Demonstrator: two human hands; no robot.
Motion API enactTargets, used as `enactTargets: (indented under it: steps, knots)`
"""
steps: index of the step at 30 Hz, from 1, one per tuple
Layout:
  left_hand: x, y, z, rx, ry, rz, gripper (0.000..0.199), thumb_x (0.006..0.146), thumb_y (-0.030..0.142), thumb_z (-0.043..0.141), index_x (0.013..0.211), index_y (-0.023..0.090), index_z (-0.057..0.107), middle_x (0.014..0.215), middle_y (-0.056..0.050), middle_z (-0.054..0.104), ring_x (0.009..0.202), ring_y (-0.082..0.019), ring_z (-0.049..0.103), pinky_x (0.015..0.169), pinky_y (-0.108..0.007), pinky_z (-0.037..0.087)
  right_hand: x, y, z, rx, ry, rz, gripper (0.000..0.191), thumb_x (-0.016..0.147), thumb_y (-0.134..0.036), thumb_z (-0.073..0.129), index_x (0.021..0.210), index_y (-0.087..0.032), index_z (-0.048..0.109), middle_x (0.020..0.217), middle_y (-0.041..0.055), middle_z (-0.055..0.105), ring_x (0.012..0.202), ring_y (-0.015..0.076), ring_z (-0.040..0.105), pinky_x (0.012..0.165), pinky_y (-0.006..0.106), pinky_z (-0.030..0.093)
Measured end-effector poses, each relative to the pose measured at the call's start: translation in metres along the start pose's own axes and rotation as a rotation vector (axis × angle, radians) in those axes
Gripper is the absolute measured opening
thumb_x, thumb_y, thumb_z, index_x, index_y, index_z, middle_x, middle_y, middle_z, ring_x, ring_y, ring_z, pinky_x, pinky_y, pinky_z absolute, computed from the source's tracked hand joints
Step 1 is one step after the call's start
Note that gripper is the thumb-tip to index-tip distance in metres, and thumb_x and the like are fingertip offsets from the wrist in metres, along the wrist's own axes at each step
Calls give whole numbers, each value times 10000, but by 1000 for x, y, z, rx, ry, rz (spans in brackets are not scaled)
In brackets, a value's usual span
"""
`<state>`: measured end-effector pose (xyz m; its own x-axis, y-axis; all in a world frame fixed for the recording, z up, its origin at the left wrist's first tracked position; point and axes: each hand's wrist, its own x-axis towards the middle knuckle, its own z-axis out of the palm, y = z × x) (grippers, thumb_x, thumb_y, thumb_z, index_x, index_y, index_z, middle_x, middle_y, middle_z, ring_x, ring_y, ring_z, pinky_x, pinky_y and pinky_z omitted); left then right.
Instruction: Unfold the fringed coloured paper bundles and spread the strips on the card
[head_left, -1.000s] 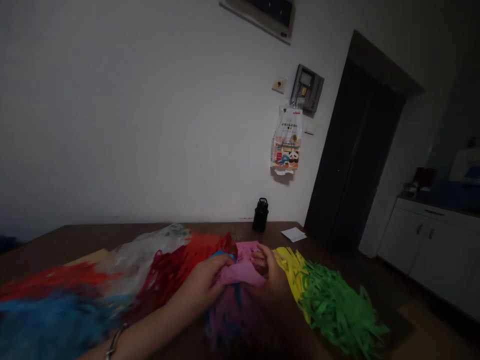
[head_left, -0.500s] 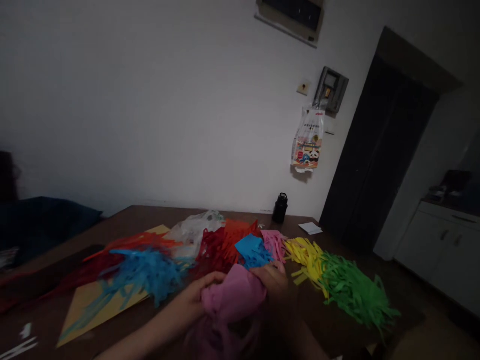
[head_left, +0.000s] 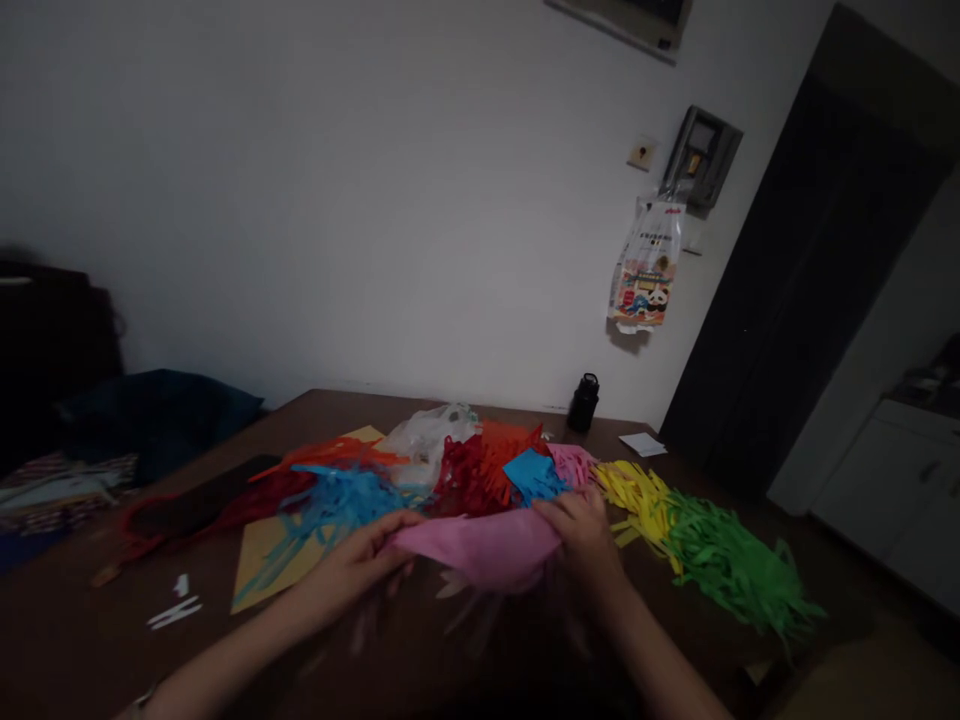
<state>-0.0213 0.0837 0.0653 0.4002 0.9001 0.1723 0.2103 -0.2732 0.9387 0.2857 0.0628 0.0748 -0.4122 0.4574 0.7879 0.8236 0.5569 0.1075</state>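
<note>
Between my two hands a fringed pink sheet [head_left: 484,548], paper or thin cloth, is stretched over the near part of the table, its cut strips blurred below it. My left hand [head_left: 386,555] pinches its left corner, and my right hand [head_left: 581,530] grips the right end. Just beyond lie a blue fringed piece [head_left: 536,475], another pink fringed piece [head_left: 572,465] and red and orange fringes [head_left: 487,465]. Yellow strips [head_left: 636,495] and a heap of green strips [head_left: 739,560] lie to the right. Loose blue strips [head_left: 349,505] are on the left.
The brown table [head_left: 300,660] meets a white wall. On it are a clear plastic bag [head_left: 431,440], a black bottle [head_left: 583,403], white paper [head_left: 643,444], a yellow sheet [head_left: 259,560], a dark flat object [head_left: 214,497] and small white pieces [head_left: 175,610] at the left.
My hands have moved apart, drawing the bunched pink sheet out wide and flatter. The head view has shifted, so the table things appear further right.
</note>
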Motion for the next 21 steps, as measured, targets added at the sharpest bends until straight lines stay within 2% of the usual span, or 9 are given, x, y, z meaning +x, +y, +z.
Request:
enactTargets:
  steps: [3,5,7,9,11,14,15,18,21]
  knots:
    - [-3,9,-19,135,2,74,393,823,499,551,1105,246,658,702,17,642,624,-181,569,610,-279,470,14,2,-33,-158,66,-103,332,928,-91,431,1197,-181,603,911,78,653,822,210,588,978,497,300]
    - [-7,9,-31,250,42,168,349,858,452,511,1108,278,681,877,-9,708,763,-214,623,715,-309,495,13,-5,-40,-221,57,-162,326,959,-104,405,1226,-176,578,935,85,663,828,212,585,989,500,301]
    - [-11,0,-41,389,44,273,315,878,382,476,1078,306,708,1043,-20,724,930,-248,644,841,-334,490,1,-18,-28,-250,11,-214,337,964,-93,371,1213,-175,582,936,82,676,847,227,580,990,494,308]
    - [-16,-17,-49,562,27,325,324,880,315,453,1052,300,728,1080,-54,728,995,-273,651,884,-348,492,-20,-32,-2,-246,-46,-248,337,942,-69,369,1164,-149,609,940,92,681,906,259,573,1015,511,291]
    - [-25,-35,-52,739,51,324,355,834,232,473,1083,264,724,1120,-111,711,1021,-315,652,896,-401,505,-42,-45,27,-208,-138,-215,303,915,-57,431,1146,-112,619,1001,109,676,1000,286,561,1062,536,258]
    - [-44,-48,-38,858,79,369,537,757,100,485,1252,254,625,1320,-120,602,1201,-349,556,1003,-494,457,-64,-58,53,-155,-356,-125,287,906,-80,516,1173,-126,609,1121,114,649,1119,286,528,1086,528,275]
    - [-50,-47,-28,854,41,410,589,759,71,475,1303,271,576,1367,-98,566,1246,-332,522,1032,-491,441,-66,-61,56,-143,-429,-98,289,909,-89,528,1183,-136,604,1147,113,640,1135,281,523,1082,525,290]
    - [-61,-34,6,825,-149,507,580,817,58,464,1335,313,519,1369,-51,565,1260,-267,514,1045,-435,451,-65,-63,52,-116,-597,-38,265,920,-103,530,1169,-145,609,1125,112,639,1080,273,551,1053,526,333]
    - [-58,-26,30,810,-300,414,448,881,92,464,1261,303,577,1277,-51,623,1206,-251,559,1014,-414,473,-60,-62,44,-94,-679,-5,217,920,-110,536,1111,-151,631,1087,107,643,1030,275,567,1019,504,369]
